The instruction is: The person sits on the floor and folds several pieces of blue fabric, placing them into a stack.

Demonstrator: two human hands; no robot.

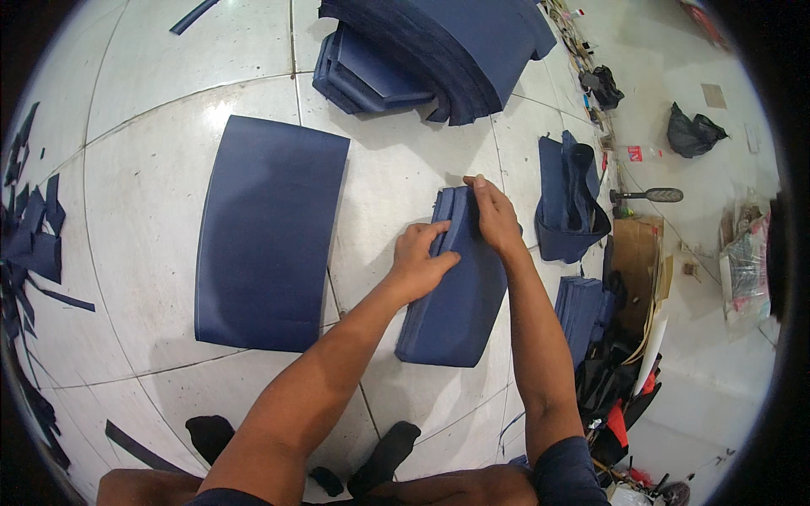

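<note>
A stack of dark blue cut sheets (460, 308), layered and with angled corners, lies on the tiled floor in front of me. My left hand (416, 263) grips its left edge, the fingers bent over the layers and the thumb along the top. At the stack's far end, my right hand (496, 218) is closed around the edge, with some of its fingers hidden behind the sheets. To the left lies a large rectangular blue sheet (270, 236), flat and apart from both hands.
A tall pile of blue sheets (447, 51) stands at the far side. Rolled blue material (572, 202) and another small stack (580, 316) lie on the right, near cardboard (637, 278) and a hammer-like tool (658, 195). Blue offcuts (34, 236) litter the left.
</note>
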